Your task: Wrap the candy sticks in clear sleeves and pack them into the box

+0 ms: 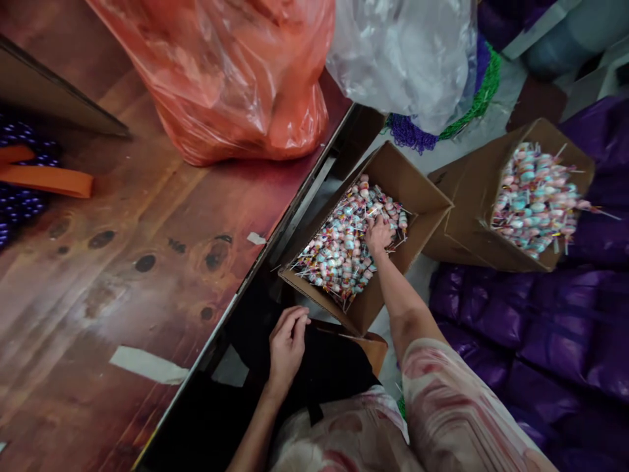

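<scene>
My right hand (380, 236) reaches down into an open cardboard box (420, 190) and rests on a heap of wrapped candies on sticks (339, 252), pink, white and pale blue. Its fingers look spread over the candies, with the tips partly hidden among them. My left hand (289, 342) hovers over my dark-clothed lap, just off the box's near corner. Its fingers are curled in and pressed together, and nothing shows in them.
A wooden table (147, 229) runs along the left, bearing a large orange plastic bag (246, 85). Beyond the box hangs a clear plastic bag (403, 59). A second box (466, 196) of similar candies stands at right, beside purple wrapped bundles (545, 321).
</scene>
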